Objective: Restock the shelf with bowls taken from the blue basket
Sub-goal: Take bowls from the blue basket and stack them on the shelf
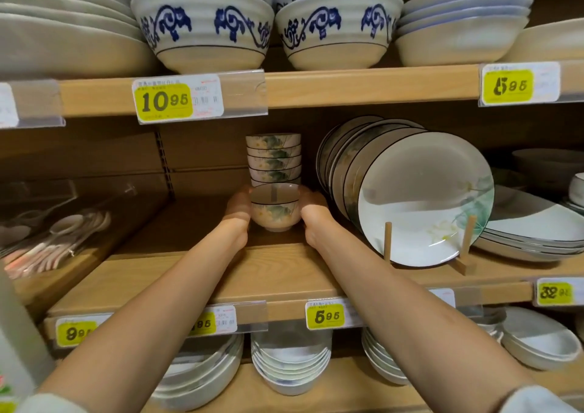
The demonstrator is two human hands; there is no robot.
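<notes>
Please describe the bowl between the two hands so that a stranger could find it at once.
On the middle shelf, left of the leaning plates, a stack of small flowered bowls stands at the back. The bowl is the single one in front of that stack, with the left hand and the right hand on its sides.

I see the middle wooden shelf (252, 273) carrying: stack of floral bowls (273, 156) at the back, single bowl (275, 213) just in front, foot on the board. Right: plates (420, 197) leaning on a wooden stand (464, 254), flat plates (531, 223) beyond. Left: spoons (57, 242) in a clear tray (38, 197).
</notes>
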